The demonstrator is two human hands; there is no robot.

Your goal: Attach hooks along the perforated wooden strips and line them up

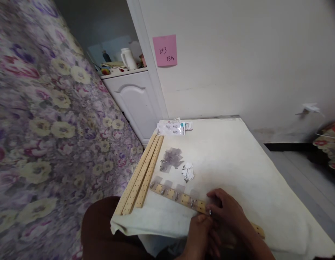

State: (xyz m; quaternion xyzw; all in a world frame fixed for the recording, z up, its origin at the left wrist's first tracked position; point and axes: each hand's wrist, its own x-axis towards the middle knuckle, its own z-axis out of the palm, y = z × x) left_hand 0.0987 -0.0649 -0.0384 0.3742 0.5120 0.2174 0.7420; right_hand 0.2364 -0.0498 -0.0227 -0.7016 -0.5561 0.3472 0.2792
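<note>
A narrow wooden strip with rows of holes (184,198) lies slantwise near the table's front edge, with several metal hooks (176,196) standing along it, each with a clear plastic tab. My left hand (200,231) is closed at the strip's near edge, thumb and forefinger pinching there. My right hand (229,209) arches over the strip from the right, its fingers curled around a small metal hook (210,212). The right hand and wrist cover part of the strip, whose far right end shows beyond the wrist. The fingertips' exact contact is partly hidden.
Further wooden strips (141,177) lie along the table's left edge. Loose clear-tabbed hooks (171,159) and a small pile of white-tabbed hooks (188,172) sit mid-table. Packaged hooks (171,129) lie at the back left. A floral curtain (53,126) hangs on the left.
</note>
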